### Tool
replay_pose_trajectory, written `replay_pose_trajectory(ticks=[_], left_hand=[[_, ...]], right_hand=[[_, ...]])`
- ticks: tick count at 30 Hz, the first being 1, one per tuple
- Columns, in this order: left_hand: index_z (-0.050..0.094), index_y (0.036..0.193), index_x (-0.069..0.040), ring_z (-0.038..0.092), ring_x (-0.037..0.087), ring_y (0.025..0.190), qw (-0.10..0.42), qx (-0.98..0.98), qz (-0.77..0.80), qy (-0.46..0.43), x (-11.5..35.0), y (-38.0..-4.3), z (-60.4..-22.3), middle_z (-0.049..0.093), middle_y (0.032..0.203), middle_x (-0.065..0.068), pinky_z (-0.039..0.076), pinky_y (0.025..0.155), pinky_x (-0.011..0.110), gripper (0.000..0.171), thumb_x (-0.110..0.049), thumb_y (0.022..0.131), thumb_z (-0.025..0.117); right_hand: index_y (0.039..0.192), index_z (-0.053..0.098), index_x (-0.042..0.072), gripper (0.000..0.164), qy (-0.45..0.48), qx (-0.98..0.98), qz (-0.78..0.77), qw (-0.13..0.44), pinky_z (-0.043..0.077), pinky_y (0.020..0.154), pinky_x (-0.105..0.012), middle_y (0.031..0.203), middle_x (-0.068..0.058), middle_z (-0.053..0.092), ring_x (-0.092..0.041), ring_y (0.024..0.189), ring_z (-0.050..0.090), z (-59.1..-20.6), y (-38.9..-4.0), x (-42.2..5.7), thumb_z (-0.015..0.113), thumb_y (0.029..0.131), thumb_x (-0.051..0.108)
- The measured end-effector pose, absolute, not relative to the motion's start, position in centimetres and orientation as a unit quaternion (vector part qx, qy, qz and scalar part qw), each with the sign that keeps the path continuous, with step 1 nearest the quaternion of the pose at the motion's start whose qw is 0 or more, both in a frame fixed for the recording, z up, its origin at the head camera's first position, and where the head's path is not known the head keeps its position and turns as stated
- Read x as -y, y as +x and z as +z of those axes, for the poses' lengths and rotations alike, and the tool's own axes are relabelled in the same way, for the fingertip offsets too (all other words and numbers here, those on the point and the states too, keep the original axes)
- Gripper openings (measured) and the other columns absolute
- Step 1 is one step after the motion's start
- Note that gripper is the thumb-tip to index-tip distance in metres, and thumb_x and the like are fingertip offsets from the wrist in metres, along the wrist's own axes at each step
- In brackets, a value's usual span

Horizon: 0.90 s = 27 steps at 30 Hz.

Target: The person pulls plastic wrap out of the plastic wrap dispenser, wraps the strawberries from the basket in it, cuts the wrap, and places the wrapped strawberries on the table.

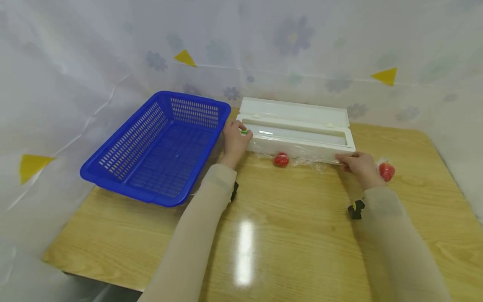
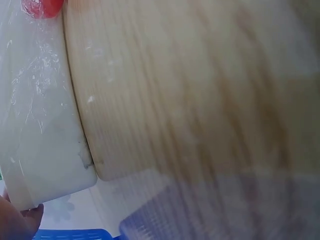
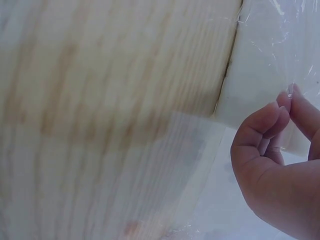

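A white cling film dispenser (image 1: 294,136) lies across the back of the table with its lid (image 1: 294,110) raised. My left hand (image 1: 235,140) grips its left end, thumb and finger around a small green piece (image 1: 244,131) on the rim; in the left wrist view fingertips (image 2: 32,217) touch the end face. At the front right corner, my right hand (image 3: 280,165) pinches the edge of clear cling film (image 3: 280,45) between thumb and finger. Film hangs crumpled down the dispenser's front. One red fruit (image 1: 281,159) sits against that front side, film around it.
A blue plastic basket (image 1: 151,200) with slotted walls stands left of the dispenser. Another red fruit (image 1: 387,171), wrapped in film, lies just beyond my right wrist. Behind the wooden table (image 1: 294,235) hangs a pale flowered curtain (image 1: 294,54).
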<state>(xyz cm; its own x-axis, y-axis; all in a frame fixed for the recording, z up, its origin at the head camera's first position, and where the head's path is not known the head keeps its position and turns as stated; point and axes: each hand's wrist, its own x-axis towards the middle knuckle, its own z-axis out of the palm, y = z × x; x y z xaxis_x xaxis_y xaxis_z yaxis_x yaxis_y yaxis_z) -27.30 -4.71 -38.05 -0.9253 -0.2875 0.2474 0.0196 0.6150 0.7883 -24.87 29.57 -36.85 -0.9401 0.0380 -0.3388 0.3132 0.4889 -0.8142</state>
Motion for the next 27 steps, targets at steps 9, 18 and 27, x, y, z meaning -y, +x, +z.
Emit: replay_pose_trajectory(ticks=[9,18,27], left_hand=[[0.061,0.088,-0.002,0.052,0.027,0.109,0.203,0.872,-0.437,0.083,4.83,-27.19,-38.28,0.057,0.107,0.013,0.041,0.100,0.035,0.015,-0.014,0.080,0.067],[0.063,0.088,-0.001,0.060,0.025,0.104,0.240,0.856,-0.447,0.099,5.09,-27.43,-38.57,0.066,0.104,0.013,0.047,0.094,0.030,0.012,-0.009,0.080,0.065],[0.065,0.092,-0.002,0.060,0.024,0.109,0.231,0.846,-0.465,0.118,5.35,-27.50,-38.88,0.068,0.111,0.012,0.046,0.097,0.028,0.011,-0.008,0.083,0.063]], right_hand=[[0.108,0.049,0.011,0.043,0.113,-0.852,-0.486,0.155,0.049,0.075,-0.018,0.075,0.021,0.054,0.001,0.074,0.056,-36.88,-24.95,-29.76,0.060,0.086,0.048],[0.107,0.049,0.011,0.045,0.097,-0.851,-0.492,0.154,0.050,0.077,-0.017,0.077,0.021,0.054,0.000,0.077,0.055,-36.65,-24.83,-29.74,0.060,0.086,0.049],[0.107,0.048,0.013,0.048,0.111,-0.858,-0.476,0.158,0.049,0.076,-0.018,0.077,0.019,0.055,0.000,0.075,0.056,-36.90,-25.02,-29.78,0.060,0.084,0.052]])
